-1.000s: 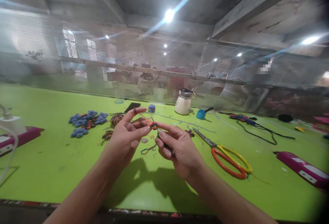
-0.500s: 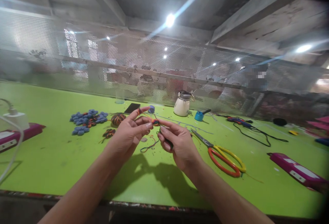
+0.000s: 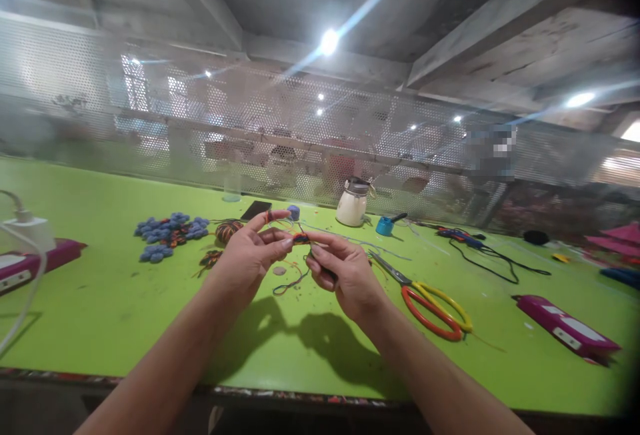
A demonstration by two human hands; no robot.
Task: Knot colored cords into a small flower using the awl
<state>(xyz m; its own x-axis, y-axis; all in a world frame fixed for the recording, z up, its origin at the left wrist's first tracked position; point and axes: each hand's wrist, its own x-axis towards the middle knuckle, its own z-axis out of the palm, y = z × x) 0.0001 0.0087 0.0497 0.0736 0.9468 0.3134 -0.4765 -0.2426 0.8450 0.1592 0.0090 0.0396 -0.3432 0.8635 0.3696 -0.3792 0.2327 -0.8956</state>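
Note:
Between my hands is a small multicoloured crochet piece [image 3: 301,239] of orange and dark yarn. My left hand [image 3: 250,255] pinches its left side between thumb and a finger, with yarn looped over the raised index finger. My right hand [image 3: 347,272] grips a dark-handled crochet hook [image 3: 327,272], mostly hidden by the fingers, its tip at the piece. A yarn tail [image 3: 290,286] curls on the table below. Left of my hands lie a ball of variegated yarn [image 3: 229,230], a small variegated piece [image 3: 210,259] and several blue crochet flowers [image 3: 170,227].
Orange-and-yellow-handled scissors [image 3: 434,308] lie right of my right hand. Behind stand a white jar [image 3: 352,206] and a blue pot [image 3: 385,225]. A dark phone-like slab [image 3: 257,210] lies at the back. Purple power strips [image 3: 565,328] flank the green table [image 3: 150,328]; a perforated screen [image 3: 300,135] rises behind.
The hands stay close together on the crochet piece, with only slight finger shifts. The view has turned slightly, moving the things on the right a little leftward.

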